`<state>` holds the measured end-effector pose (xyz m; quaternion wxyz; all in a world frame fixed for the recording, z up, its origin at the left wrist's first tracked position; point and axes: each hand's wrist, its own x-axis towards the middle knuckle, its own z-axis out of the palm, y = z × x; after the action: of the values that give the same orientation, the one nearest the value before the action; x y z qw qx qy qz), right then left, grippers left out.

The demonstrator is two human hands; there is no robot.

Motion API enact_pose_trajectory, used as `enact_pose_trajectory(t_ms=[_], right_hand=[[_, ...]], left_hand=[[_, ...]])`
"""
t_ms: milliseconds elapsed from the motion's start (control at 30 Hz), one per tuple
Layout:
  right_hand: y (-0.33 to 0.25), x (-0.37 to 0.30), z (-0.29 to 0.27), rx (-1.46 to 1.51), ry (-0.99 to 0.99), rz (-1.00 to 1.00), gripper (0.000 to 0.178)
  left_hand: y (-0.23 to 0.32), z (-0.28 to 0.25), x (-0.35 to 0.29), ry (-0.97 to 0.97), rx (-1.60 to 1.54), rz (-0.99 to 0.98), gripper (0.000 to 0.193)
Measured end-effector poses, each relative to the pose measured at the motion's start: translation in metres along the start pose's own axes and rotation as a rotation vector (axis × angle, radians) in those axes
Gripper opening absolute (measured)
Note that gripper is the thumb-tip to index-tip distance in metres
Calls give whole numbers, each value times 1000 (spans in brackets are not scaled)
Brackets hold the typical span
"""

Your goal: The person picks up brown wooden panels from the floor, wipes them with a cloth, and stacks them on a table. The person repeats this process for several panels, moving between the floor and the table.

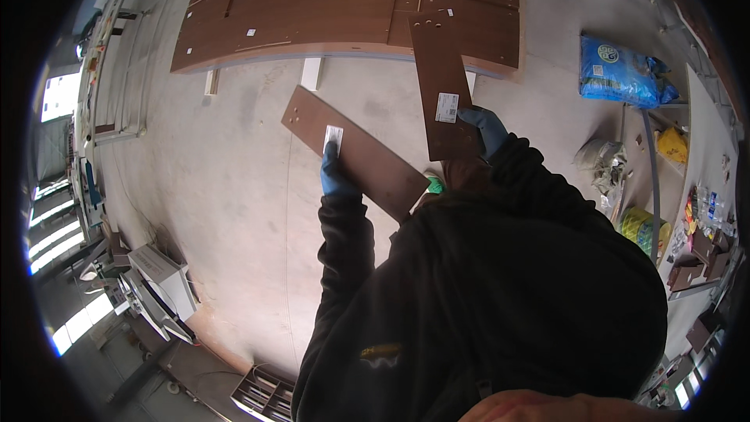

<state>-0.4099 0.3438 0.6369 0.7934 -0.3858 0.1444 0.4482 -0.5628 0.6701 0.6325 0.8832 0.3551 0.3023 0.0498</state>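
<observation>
My left hand, in a blue glove, is closed on a brown wooden panel that slants down to the right. The thumb presses by a white label, and small holes show at the panel's far left end. My right hand, also gloved in blue, grips a second brown panel by its right edge. This one stands nearly lengthwise away from me, with a white label beside the fingers and holes at its far end. The two panels are apart. The fingers behind them are hidden.
Ahead, a low stack of large brown panels rests on pale supports. On the right are a blue bag and a shelf unit with a yellow bag. A metal rack and a white box stand left.
</observation>
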Motion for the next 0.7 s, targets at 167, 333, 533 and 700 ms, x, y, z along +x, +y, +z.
enact_pose_trajectory(t_ms=[167, 333, 533, 700], right_hand=[[-34, 99, -12, 39, -1, -29, 44], [-59, 185, -43, 69, 273, -48, 35], [-43, 217, -91, -270, 598, -75, 29], [-13, 222, -101, -286, 835, 118, 18]], left_hand=[[48, 30, 121, -112, -134, -165, 44], [73, 69, 246, -112, 223, -244, 47], [25, 76, 438, 28, 435, -385, 36], [-57, 68, 595, 25, 655, -379, 27]])
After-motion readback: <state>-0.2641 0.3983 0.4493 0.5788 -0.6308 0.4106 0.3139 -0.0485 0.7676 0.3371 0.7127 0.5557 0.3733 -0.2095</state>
